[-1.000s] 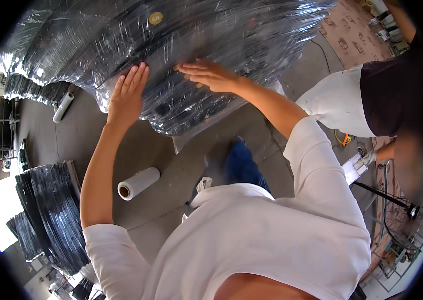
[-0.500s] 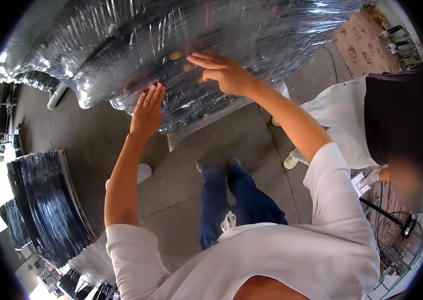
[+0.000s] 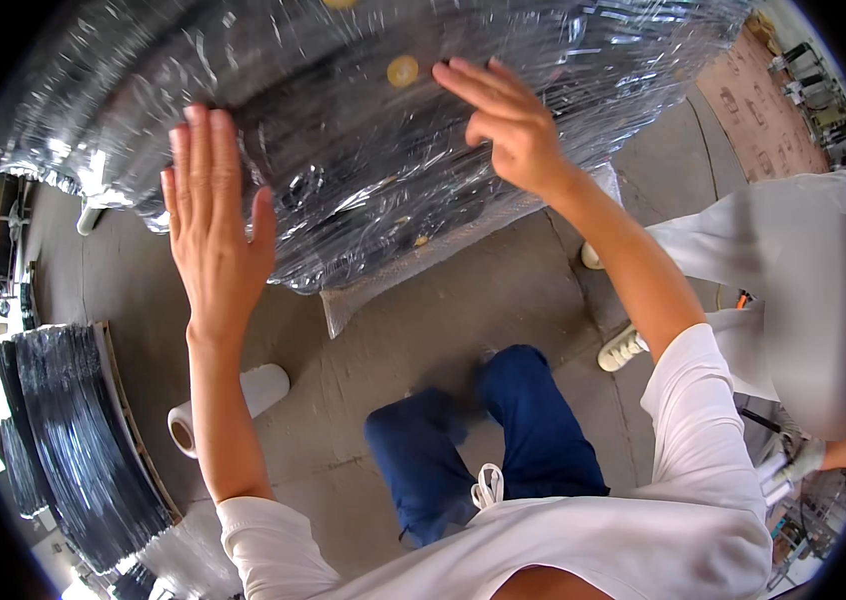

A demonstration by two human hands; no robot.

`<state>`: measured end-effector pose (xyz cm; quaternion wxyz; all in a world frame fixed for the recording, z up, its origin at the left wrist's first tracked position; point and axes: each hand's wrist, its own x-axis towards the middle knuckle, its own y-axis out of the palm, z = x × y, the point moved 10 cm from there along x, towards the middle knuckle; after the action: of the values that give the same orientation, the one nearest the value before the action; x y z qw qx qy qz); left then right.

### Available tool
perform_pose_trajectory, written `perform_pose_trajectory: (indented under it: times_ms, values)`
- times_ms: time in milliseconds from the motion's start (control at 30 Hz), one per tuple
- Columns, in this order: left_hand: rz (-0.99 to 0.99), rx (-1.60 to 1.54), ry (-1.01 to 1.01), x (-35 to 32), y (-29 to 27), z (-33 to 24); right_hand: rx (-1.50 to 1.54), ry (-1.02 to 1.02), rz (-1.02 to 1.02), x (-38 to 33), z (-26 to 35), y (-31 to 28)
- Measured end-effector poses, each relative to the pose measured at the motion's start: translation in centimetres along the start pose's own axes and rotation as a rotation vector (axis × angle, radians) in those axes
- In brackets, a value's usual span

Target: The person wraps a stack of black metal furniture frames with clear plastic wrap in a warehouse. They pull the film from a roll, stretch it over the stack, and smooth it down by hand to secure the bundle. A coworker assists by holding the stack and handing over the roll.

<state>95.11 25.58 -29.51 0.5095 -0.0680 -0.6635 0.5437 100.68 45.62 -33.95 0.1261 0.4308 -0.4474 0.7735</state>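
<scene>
A large dark bundle (image 3: 343,150) wrapped in shiny see-through stretch film spans the top of the view. My left hand (image 3: 213,215) lies flat against its left part, fingers straight and the thumb apart. Farther right, my right hand (image 3: 515,125) is at the wrapped surface with two fingers stretched out and the others curled; it holds nothing visible. A round yellow spot (image 3: 403,71) shows under the film beside its fingertips. From the bundle's lower edge hangs a flap of see-through sheet (image 3: 341,312).
A white roll (image 3: 265,388) with a hollow core lies on the floor beside my left forearm. At left stands a film-wrapped dark stack (image 3: 83,430). A person in light trousers (image 3: 718,235) stands close at right, near a brown printed sheet (image 3: 758,105).
My left hand has slid left and up the film, its thumb now spread. My right hand has shifted right and up. My knees are more bent, and the floor roll shows more fully.
</scene>
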Motion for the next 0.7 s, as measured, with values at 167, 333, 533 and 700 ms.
perform_pose_trajectory:
  times_ms: [167,333,533,700]
  values:
    - [-0.168,0.056,0.221,-6.9,3.5,-2.9,-0.043,-0.169,-0.244,-1.3,-0.4,-0.1]
    - [0.014,0.322,0.265,-8.2,11.5,-1.3,-0.001,-0.233,-0.476,-2.2,0.2,-0.1]
    - [-0.018,0.224,0.264,-7.9,11.4,-1.9,0.055,-0.115,-0.534,-7.1,0.9,3.2]
    - [0.019,0.232,0.303,-7.9,11.3,-2.3,-0.073,-0.066,-0.199,-10.9,2.7,9.4]
